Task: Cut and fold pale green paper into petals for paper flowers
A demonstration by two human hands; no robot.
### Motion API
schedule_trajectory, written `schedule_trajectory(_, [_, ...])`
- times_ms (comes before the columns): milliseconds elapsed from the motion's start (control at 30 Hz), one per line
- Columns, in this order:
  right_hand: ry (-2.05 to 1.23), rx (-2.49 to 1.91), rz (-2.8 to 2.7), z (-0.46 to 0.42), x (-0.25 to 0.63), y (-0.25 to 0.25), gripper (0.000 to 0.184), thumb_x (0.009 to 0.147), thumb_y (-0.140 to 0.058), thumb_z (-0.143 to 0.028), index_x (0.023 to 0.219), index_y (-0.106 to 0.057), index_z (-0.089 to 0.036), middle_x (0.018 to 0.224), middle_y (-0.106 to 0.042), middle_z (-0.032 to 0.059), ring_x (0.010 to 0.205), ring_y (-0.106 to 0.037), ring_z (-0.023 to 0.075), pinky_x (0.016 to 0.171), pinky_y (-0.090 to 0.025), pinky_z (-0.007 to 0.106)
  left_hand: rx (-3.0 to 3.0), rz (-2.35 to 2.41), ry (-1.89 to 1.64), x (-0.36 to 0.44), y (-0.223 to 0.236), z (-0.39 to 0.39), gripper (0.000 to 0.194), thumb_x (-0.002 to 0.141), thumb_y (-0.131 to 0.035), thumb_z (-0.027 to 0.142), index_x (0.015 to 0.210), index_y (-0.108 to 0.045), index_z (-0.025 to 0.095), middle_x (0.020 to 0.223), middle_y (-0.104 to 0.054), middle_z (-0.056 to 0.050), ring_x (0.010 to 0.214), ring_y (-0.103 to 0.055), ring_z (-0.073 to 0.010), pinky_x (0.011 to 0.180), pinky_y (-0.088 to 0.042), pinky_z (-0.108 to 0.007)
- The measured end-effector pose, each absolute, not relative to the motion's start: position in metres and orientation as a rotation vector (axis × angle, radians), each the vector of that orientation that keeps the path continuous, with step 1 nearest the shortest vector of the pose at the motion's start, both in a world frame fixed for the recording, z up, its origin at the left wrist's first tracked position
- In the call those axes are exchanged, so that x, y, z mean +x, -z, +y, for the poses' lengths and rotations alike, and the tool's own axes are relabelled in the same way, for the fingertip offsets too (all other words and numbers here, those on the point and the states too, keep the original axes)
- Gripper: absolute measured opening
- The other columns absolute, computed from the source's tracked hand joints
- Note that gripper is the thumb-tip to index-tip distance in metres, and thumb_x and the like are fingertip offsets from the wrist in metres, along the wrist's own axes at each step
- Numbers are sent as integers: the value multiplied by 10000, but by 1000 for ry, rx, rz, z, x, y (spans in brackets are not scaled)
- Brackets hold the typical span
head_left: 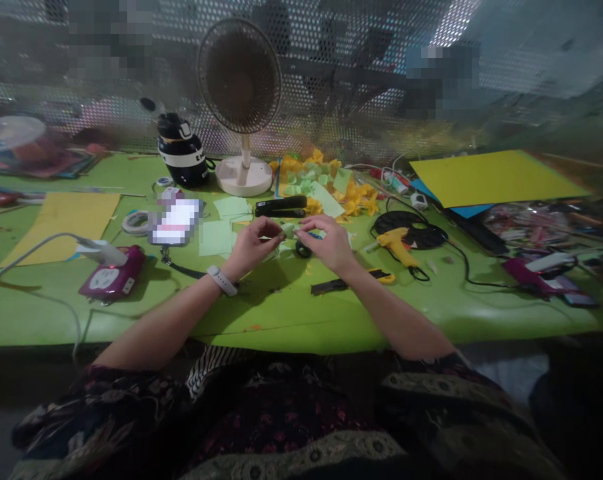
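Between my two hands, above the middle of the green table, is a small piece of light green paper. My left hand pinches its left side with thumb and fingers. My right hand pinches it from the right. Just below the paper, dark scissors handles show in part. Behind the hands lies a black stapler. Light green paper squares lie by my left hand. Farther back is a pile of orange and light green paper pieces.
A yellow glue gun rests by a black disc on the right. A utility knife lies below my right hand. At the back stand a fan and a black bottle. Purple power sockets with cables sit left.
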State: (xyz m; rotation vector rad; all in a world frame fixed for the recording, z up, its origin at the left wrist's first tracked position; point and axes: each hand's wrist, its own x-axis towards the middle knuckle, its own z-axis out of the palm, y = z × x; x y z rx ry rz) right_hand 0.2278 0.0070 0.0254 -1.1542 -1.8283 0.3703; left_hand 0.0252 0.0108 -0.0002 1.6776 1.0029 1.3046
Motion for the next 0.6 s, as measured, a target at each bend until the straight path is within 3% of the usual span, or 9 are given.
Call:
schedule_trajectory(200, [-358,-1144,-1821,8,228,-25,119,823,-766,-268,727,-705,-233,978,-749,60,995,-688,250,989,-524,493,1657,993,-1316,26,1,11,366,756,-806,470,847,-616,171,807,-712,-48,744,-667,-133,675,-571,-260])
schedule_trajectory(600, [-377,-1145,-1845,8,229,-25,203,851,-745,-388,720,-695,-241,984,-752,70,990,-694,262,991,-525,519,1660,984,-1324,26,3,10,338,768,-795,447,856,-611,177,821,-703,-46,771,-672,-140,712,-597,-283])
